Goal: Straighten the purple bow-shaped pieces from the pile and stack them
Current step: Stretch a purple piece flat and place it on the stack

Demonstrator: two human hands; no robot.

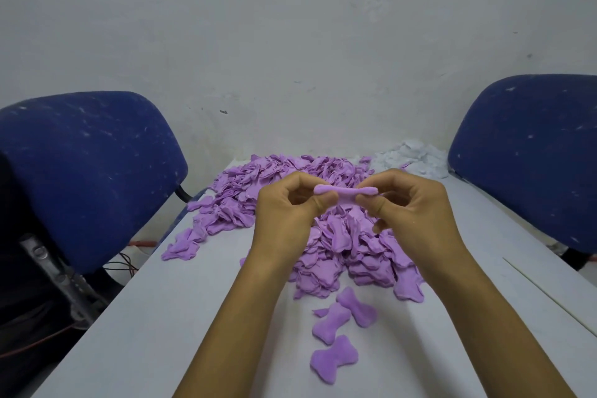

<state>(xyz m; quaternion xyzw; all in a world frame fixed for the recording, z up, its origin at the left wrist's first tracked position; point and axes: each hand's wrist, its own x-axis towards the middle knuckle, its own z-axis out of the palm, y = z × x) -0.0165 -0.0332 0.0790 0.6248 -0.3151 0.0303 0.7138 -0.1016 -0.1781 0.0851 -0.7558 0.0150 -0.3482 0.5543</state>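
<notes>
A large pile of purple bow-shaped pieces covers the far middle of the white table. Above it I hold one purple bow piece edge-on and level. My left hand pinches its left end, my right hand pinches its right end. Three loose purple bows lie flat near the front, between my forearms: one, one and the nearest. They touch or overlap at their ends and do not lie squarely on top of each other.
A heap of white pieces lies at the table's far right corner. Blue chair backs stand at the left and right. A grey wall rises close behind the table. Wires lie on the floor at the left.
</notes>
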